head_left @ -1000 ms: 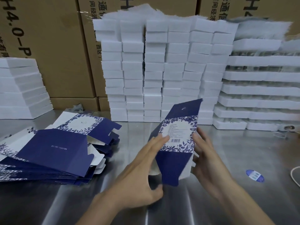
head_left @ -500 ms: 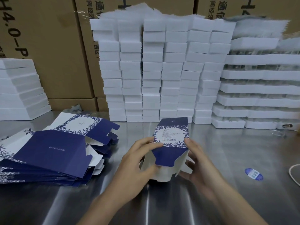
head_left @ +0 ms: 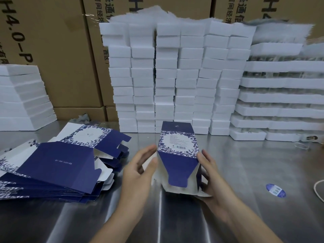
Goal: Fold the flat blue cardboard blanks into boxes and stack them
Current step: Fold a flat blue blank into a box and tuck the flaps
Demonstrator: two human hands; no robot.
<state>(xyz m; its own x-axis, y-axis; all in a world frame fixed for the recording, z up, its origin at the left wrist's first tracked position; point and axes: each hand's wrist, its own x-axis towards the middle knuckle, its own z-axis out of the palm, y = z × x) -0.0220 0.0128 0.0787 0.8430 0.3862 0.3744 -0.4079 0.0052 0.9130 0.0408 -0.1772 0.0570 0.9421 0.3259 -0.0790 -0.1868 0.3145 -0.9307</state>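
Note:
A partly formed blue box (head_left: 178, 155) with a white leaf-patterned label panel lies on the steel table (head_left: 175, 216) between my hands, its open end flaps pointing toward me. My right hand (head_left: 210, 178) grips its right side, thumb on the top edge and fingers curled beneath the flaps. Beside the box's left wall is my left hand (head_left: 140, 172), fingers straight and thumb close to the white side flap; I cannot tell whether it touches. A fanned pile of flat blue blanks (head_left: 52, 165) lies at the left. No finished boxes are in view.
Tall stacks of white foam blocks (head_left: 175, 81) stand behind the box, with white foam trays (head_left: 280, 97) to their right and more foam (head_left: 22, 97) at far left. Brown cartons (head_left: 52, 41) form the back wall. A blue sticker (head_left: 276, 190) and a white cord (head_left: 317, 190) lie at the right.
The box came down from a raised, tilted hold to the table, with its end flaps turned toward me. My left hand loosened off its side; the right kept its hold.

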